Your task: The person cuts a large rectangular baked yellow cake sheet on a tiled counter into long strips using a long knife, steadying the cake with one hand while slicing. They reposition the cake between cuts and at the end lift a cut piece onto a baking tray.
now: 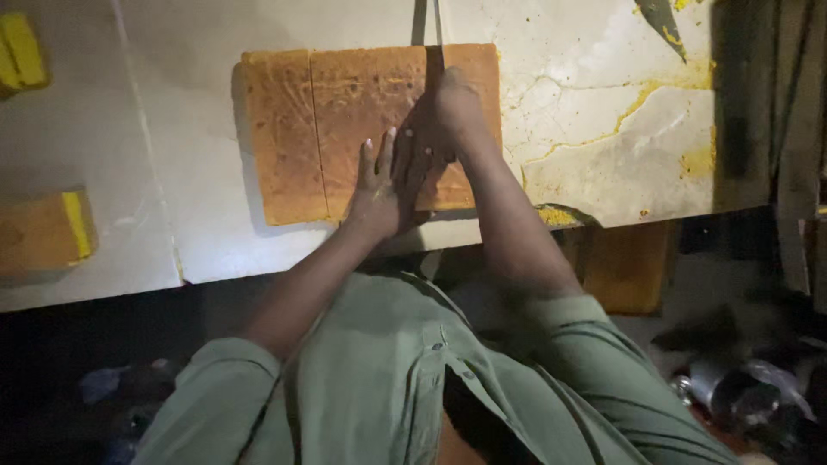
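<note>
At table edge, left hand [379, 185] flat, fingers spread, pressing cake slab [362, 129] steady. Right hand [448, 112] closed around knife [426, 30], blade running across slab's far part. One cut line already shows near slab's left side. Judgement: keep blade upright, parallel to that line, left fingers clear of edge. Cake pieces [43, 232] lie well apart at left. Yellow crumbs and smears on table [603, 129] at right; nothing blocks cut.
</note>
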`<state>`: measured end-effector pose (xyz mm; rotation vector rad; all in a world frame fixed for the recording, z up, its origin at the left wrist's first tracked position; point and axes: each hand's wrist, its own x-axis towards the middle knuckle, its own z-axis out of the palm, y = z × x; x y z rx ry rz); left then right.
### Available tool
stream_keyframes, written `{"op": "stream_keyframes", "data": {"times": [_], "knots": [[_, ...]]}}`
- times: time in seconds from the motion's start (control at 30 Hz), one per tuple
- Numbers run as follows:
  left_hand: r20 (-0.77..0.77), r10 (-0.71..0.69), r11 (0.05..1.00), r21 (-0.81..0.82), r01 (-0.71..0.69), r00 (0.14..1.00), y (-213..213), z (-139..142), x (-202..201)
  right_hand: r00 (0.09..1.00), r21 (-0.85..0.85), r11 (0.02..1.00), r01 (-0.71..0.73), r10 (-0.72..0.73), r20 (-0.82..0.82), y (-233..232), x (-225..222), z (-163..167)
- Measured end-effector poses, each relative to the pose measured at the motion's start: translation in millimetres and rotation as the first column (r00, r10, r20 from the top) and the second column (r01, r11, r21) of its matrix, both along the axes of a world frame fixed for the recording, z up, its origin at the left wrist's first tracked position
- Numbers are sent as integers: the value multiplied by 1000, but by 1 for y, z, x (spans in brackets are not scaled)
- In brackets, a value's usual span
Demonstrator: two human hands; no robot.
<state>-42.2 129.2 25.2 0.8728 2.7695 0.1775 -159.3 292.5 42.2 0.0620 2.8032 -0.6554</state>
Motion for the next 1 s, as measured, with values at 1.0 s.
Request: {"op": "stream_keyframes", "data": {"times": [1.0], "knots": [[122, -39, 925, 379, -10, 992, -82, -14, -2, 990, 48, 992, 120, -123, 72, 35, 335, -72]]}}
